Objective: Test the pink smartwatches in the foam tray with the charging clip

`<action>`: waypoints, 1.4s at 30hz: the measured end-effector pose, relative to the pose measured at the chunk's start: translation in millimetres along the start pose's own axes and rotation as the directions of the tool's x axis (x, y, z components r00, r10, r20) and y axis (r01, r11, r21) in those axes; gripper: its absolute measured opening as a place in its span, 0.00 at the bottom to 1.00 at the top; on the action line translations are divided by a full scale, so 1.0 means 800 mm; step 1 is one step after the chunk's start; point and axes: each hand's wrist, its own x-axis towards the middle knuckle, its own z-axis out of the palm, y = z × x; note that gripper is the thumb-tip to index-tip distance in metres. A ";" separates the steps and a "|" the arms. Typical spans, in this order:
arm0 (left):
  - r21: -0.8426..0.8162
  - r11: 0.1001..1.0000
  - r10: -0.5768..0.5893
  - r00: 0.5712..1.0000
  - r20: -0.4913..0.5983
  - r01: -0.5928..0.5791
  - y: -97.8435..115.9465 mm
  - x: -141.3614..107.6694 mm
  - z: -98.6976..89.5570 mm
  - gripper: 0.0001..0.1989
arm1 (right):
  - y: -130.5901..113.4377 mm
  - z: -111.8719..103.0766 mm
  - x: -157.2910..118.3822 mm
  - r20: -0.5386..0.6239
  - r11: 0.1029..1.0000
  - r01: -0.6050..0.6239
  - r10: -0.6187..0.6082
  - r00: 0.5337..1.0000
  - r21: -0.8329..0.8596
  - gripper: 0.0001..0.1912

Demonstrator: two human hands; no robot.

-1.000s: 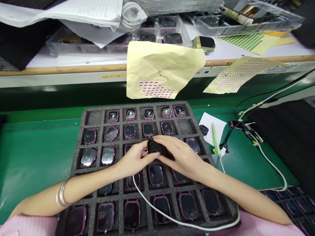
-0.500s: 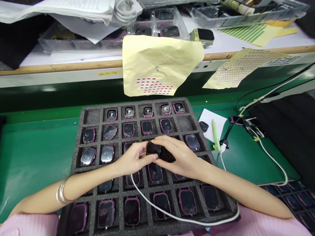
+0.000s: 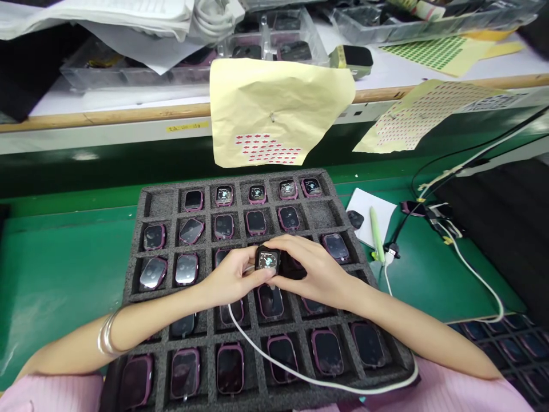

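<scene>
Between my two hands, above the middle of the foam tray (image 3: 160, 203), is a dark smartwatch (image 3: 266, 258) with a lit watch face. My left hand (image 3: 234, 274) grips its left side, thumb along the lower edge. From the other side my right hand (image 3: 313, 269) holds it, fingers at the top and bottom right. A white cable (image 3: 257, 348) runs out from under my left hand and loops across the tray's front toward the right. Purple-framed watches lie in most of the tray's compartments; a few in the back row have lit screens.
Right of the tray lie a white notepad (image 3: 358, 200), a green pen (image 3: 377, 234) and a cable plug (image 3: 391, 252). Yellow sticker sheets (image 3: 278, 109) hang from the shelf edge behind. Another tray of watches (image 3: 510, 349) sits at the lower right.
The held watch's screen has gone from dark to showing a lit face. One back-row watch screen at the left has gone dark. My hands stay nearly in place.
</scene>
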 end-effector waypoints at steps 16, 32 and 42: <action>0.105 0.994 -0.005 0.996 0.089 -0.004 0.008 0.000 0.003 0.07 | 0.003 -0.009 -0.006 0.025 1.000 0.011 -0.011 1.000 0.002 0.20; 0.076 0.997 -0.020 0.993 0.114 0.011 0.002 -0.003 0.000 0.18 | 0.006 -0.045 -0.006 -0.144 0.999 0.021 -0.026 0.989 -0.039 0.21; 0.005 0.995 -0.102 0.990 0.093 0.102 0.011 -0.001 0.005 0.17 | 0.088 -0.118 -0.018 0.099 0.881 -0.098 0.161 0.982 -0.462 0.19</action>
